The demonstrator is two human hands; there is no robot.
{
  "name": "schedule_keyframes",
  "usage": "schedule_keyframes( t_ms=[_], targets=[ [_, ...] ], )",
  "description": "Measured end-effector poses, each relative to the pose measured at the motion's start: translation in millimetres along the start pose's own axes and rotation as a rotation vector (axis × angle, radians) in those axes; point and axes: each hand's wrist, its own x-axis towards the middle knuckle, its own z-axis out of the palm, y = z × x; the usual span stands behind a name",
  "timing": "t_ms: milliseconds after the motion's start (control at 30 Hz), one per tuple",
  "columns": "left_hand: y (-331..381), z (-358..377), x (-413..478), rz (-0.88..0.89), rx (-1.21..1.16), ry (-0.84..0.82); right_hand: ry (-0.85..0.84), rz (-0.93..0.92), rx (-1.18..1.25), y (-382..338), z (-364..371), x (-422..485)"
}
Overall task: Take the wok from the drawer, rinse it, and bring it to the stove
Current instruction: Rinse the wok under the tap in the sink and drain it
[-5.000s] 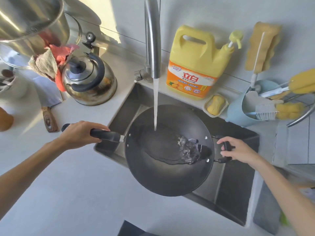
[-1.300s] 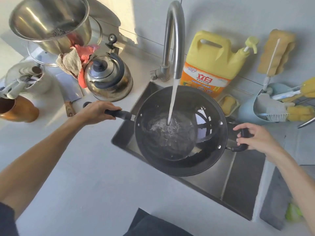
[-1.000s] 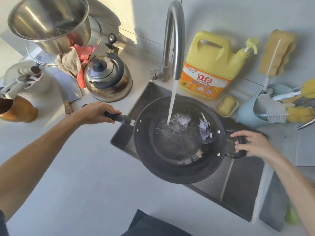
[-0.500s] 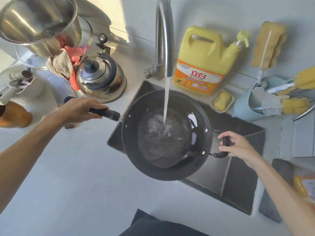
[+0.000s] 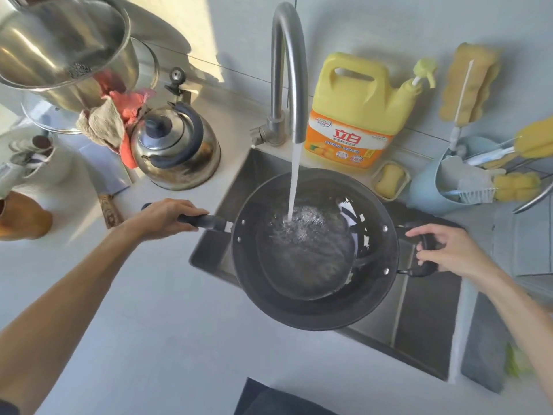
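Observation:
A black wok (image 5: 314,307) hangs over the steel sink (image 5: 419,319), held level under the running faucet (image 5: 288,70). Water streams into the wok and pools in its bottom, foaming where it lands. My left hand (image 5: 163,218) grips the long black handle on the wok's left side. My right hand (image 5: 449,250) holds the small loop handle on the right rim, fingers curled around it.
A steel kettle (image 5: 176,151) and a large steel pot (image 5: 59,52) with rags stand left of the sink. A yellow detergent jug (image 5: 356,112), soap dish (image 5: 389,179) and blue caddy (image 5: 431,190) with brushes line the back. A knife handle (image 5: 109,209) lies beside my left hand.
The wok has been swirled under the stream, tilting back and forth so the water sloshes around; it has shifted slightly right and both hands kept hold of the handles.

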Motion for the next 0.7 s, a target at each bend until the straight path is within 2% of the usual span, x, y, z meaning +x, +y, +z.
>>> schedule_keyframes(
  t_ms=[267,533,700],
  targets=[
    [3,-22,5,0.026,0.102,-0.16,-0.082,0.09,0.09,13,14,-10],
    [15,-69,-8,0.063,0.259,-0.034,-0.124,0.099,0.216,22,49,-6],
    [7,-64,-5,0.017,0.262,0.012,-0.05,0.037,0.187,17,52,-3]
  ],
)
